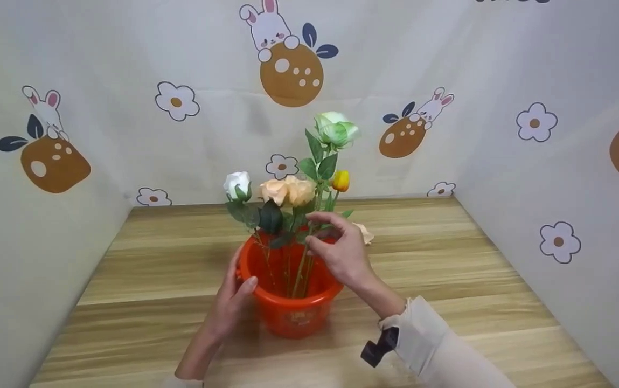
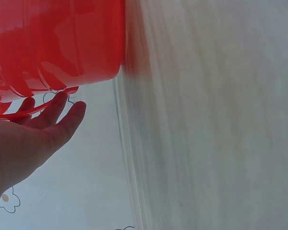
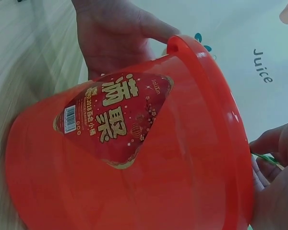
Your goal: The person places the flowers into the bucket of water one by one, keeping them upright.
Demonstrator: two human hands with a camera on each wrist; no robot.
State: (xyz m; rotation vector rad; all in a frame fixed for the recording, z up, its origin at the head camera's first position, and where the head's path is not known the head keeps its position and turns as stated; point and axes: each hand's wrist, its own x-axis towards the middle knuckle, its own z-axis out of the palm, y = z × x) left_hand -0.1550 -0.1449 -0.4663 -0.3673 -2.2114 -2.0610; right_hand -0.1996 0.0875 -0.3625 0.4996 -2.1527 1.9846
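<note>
A red-orange plastic bucket (image 1: 298,318) stands upright on the table with several artificial flowers in it. My left hand (image 1: 228,304) grips its left rim, thumb over the edge and fingers along the outer wall by the bucket's handle (image 2: 19,115). Above the opening, my right hand (image 1: 344,250) pinches the green stem of a tall pale-green rose (image 1: 336,130) between thumb and fingers. Left of that stem are a white rose (image 1: 237,186) and peach roses (image 1: 287,191); an orange-yellow tulip (image 1: 341,181) stands to its right. Another peach flower (image 1: 364,233) is partly hidden behind the right hand.
The wood-grain table (image 1: 169,258) is enclosed at the back and sides by pale cloth (image 1: 207,151) printed with rabbits and flowers. A label (image 3: 117,120) is stuck on the bucket's wall. A black strap (image 1: 380,347) hangs at the right sleeve.
</note>
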